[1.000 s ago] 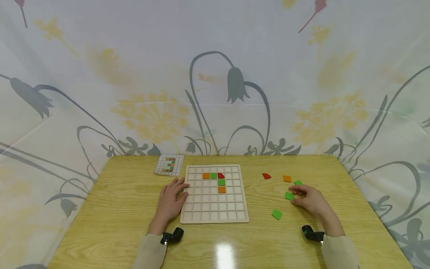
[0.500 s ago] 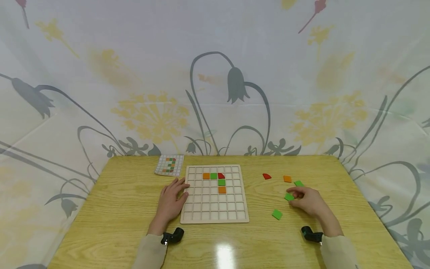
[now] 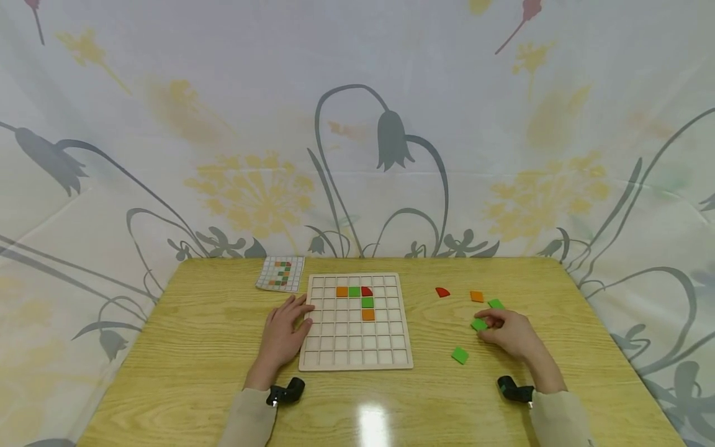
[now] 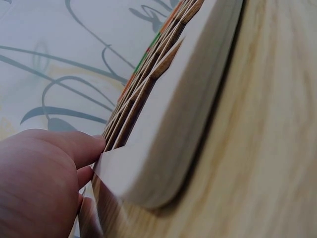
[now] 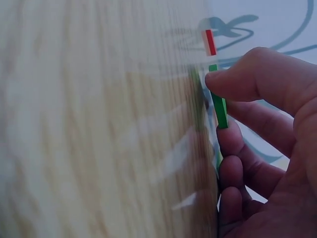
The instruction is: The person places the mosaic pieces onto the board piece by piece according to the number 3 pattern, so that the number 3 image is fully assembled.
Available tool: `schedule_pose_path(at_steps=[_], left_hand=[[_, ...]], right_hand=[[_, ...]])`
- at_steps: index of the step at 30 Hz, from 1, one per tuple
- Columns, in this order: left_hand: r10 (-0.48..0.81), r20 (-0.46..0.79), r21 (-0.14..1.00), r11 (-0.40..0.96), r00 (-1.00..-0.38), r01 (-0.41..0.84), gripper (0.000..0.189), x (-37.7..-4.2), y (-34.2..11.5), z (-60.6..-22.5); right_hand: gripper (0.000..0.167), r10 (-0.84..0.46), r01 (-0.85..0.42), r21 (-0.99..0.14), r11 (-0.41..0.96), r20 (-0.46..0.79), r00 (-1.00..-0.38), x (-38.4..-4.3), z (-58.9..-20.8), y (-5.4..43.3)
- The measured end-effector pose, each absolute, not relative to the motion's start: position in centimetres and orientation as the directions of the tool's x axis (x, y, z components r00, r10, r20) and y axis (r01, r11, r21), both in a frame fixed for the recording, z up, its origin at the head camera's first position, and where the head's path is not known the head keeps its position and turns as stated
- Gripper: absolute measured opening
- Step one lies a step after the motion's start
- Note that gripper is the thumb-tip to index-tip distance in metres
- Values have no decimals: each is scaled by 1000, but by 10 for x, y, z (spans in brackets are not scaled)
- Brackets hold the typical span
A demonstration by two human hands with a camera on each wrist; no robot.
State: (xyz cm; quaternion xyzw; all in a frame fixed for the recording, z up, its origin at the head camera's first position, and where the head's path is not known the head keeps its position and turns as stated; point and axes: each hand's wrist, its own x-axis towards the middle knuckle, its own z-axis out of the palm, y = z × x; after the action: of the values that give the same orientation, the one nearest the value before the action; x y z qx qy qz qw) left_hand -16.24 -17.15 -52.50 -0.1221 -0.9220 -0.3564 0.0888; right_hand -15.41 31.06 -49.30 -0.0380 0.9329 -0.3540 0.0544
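Observation:
My right hand [image 3: 512,333] pinches a green square tile [image 3: 478,325] between thumb and fingers, low over the table right of the board. In the right wrist view the thumb lies on the tile [image 5: 220,110], which is tilted, with fingers at its lower end. My left hand [image 3: 283,334] rests on the left edge of a pale wooden grid board [image 3: 357,367], its thumb at the rim [image 4: 163,139] in the left wrist view. Orange [image 3: 342,292], green [image 3: 354,292] and red quarter-round [image 3: 366,291] tiles form a row in the board, with green [image 3: 367,303] and orange [image 3: 368,315] below the red.
A pattern card [image 3: 281,274] with a coloured figure lies behind the board's left corner. Loose on the table [image 3: 184,347] at right are a red quarter-round tile [image 3: 442,292], an orange tile [image 3: 476,296] and green tiles [image 3: 495,303], one nearer the front [image 3: 460,355]. A flowered cloth hangs behind.
The right hand has shifted slightly left, and its fingers have closed on the green tile, which has slid a little left with them. The left hand and board look unmoved.

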Motion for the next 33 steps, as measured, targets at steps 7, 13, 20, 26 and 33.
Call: schedule_pose_path(at_steps=[7,13,20,26,33], left_hand=[[162,248,633,719,-955,286,29,-162,-172,-525],[165,257,620,728,-952,293,29,-161,-172,-523],[166,267,614,730,-949,300,29,-161,-171,-521],[170,256,618,729,-952,296,29,-162,-171,-523],[168,252,621,727,-953,292,30,-162,-171,-523]], right_hand=[[31,-92,-38,-669,742,-46,-995,-155,-494,307],[32,-101,-52,-673,738,-34,-994,-155,-495,304],[33,-121,-84,-674,734,-7,-993,-157,-497,300],[33,-133,-103,-672,733,7,-991,-157,-497,295],[35,-189,-159,-673,722,29,-982,-160,-491,284]])
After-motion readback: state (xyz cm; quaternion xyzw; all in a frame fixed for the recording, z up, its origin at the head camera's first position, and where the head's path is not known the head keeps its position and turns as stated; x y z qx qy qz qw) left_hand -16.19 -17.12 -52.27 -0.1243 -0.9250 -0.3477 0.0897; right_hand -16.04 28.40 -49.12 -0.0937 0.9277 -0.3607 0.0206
